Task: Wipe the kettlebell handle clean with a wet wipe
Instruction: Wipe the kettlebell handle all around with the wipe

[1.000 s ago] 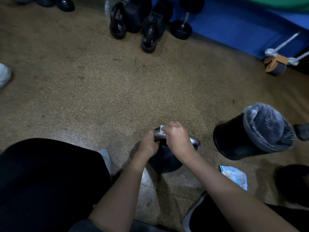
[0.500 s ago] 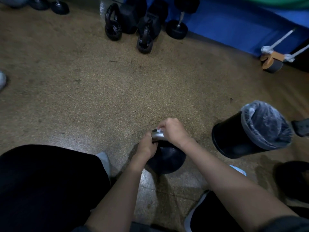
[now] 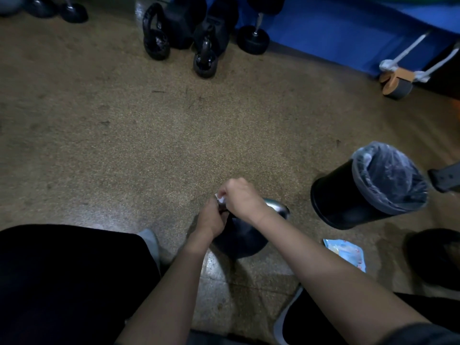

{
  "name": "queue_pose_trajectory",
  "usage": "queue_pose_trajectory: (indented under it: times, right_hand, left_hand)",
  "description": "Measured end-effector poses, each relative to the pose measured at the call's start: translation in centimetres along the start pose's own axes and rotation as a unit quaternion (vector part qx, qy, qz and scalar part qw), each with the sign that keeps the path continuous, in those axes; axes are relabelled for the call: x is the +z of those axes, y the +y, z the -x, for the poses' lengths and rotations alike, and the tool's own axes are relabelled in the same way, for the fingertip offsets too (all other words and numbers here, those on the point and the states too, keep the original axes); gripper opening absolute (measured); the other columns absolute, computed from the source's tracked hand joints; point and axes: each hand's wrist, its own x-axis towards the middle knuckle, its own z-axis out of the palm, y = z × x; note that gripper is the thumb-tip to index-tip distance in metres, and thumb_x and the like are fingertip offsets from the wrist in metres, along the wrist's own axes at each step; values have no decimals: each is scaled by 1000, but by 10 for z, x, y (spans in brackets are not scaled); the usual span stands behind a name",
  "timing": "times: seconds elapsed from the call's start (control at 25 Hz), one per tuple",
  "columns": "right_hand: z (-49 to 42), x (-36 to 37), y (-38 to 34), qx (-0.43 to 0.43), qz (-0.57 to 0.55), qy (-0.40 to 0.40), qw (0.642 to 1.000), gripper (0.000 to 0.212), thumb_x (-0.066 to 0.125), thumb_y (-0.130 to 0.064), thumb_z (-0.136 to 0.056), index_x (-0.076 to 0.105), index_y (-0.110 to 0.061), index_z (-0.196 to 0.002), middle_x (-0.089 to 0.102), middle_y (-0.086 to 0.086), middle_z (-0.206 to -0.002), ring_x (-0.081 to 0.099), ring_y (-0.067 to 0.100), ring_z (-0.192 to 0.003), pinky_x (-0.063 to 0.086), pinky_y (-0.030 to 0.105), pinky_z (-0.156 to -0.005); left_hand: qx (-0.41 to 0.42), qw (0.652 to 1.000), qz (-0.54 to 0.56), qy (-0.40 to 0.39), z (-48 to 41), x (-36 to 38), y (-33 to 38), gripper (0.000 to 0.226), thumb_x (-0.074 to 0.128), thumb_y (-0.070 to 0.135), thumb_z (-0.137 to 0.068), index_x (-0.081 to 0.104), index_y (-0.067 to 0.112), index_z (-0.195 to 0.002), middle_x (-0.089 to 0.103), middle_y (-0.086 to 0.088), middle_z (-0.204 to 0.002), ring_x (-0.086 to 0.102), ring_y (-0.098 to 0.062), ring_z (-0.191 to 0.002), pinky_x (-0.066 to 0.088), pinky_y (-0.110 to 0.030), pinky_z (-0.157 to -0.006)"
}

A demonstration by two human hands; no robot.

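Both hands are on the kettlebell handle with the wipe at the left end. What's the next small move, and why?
Probably slide the right hand with the wipe rightward along the handle. The wipe sits bunched at the handle's left end beside the left hand, which seems to steady the kettlebell, and the shiny right stretch lies bare.

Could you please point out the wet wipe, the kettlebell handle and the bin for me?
wet wipe [image 3: 220, 199], head view, white corner showing beside the fist.
kettlebell handle [image 3: 276, 206], head view, shiny bare end.
bin [image 3: 333, 197], head view, black outer wall.
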Motion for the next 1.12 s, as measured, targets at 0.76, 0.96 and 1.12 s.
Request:
queue_pose_trajectory:
  times: [0.76, 0.96, 1.12]
  right_hand:
    - [-20, -20, 30, 9, -106, -66, 992, 21, 57, -6, -87, 74, -16, -93, 69, 1, -93, 58, 10, -85, 41, 16, -70]
    - [-27, -22, 29, 0, -99, -94, 991, 18, 61, -9, -86, 74, -18, -94, 70, -2, -95, 61, 10, -92, 42, 15, -76]
    - [-29, -20, 30, 12, -103, -94, 990, 14, 64, -13, -84, 75, -19, -91, 69, -4, -88, 60, 8, -82, 46, 15, -71]
  left_hand:
    - [-2, 1000, -28, -1, 18, -15, 22, 47, 62, 7, -82, 48, 14, -126, 61, -12, -117, 58, -28, -110, 45, -36, -98]
    - [11, 1000, -23, 0, 18, -16, 20, 46, 64, 9, -79, 50, 16, -122, 62, -10, -114, 59, -27, -109, 47, -40, -97]
    - [13, 1000, -9, 15, 20, -14, 19, 44, 64, 11, -80, 50, 17, -120, 62, -9, -114, 59, -26, -107, 47, -40, -96]
